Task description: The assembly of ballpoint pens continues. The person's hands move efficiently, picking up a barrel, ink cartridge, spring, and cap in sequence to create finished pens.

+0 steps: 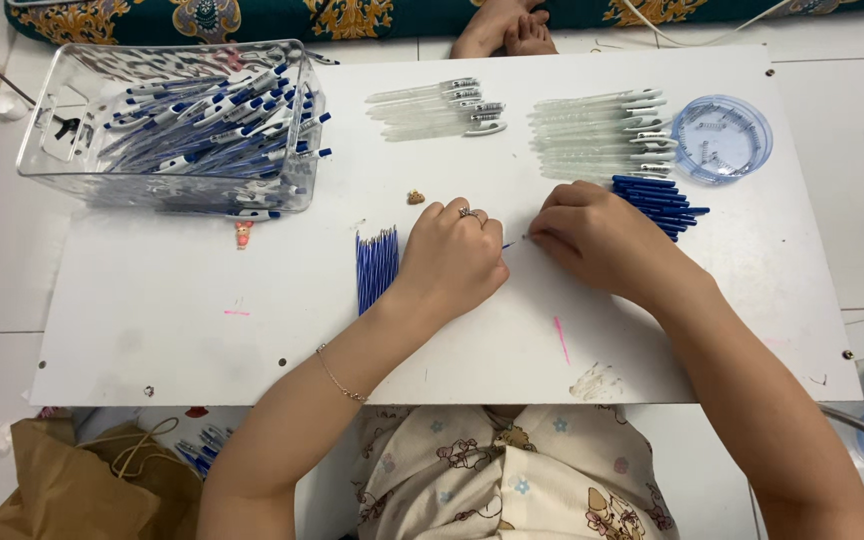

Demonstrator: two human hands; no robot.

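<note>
My left hand [449, 260] is closed, knuckles up, on the white board [252, 330]; a thin blue pen refill [508, 245] pokes out from its fingers toward the right. My right hand [592, 235] is closed too, with its fingertips pinched at the refill's tip, the two hands almost touching. What the right fingers pinch is too small to make out. A loose bundle of blue refills [376, 265] lies just left of my left hand. A pile of blue pen parts [657, 197] sits behind my right hand.
A clear plastic bin [177, 125] full of finished blue-and-white pens stands at the back left. Two rows of clear pen barrels [437, 108] [602, 135] lie at the back, beside a round blue lid [721, 137] holding small springs. Another person's feet [504, 30] rest beyond the board.
</note>
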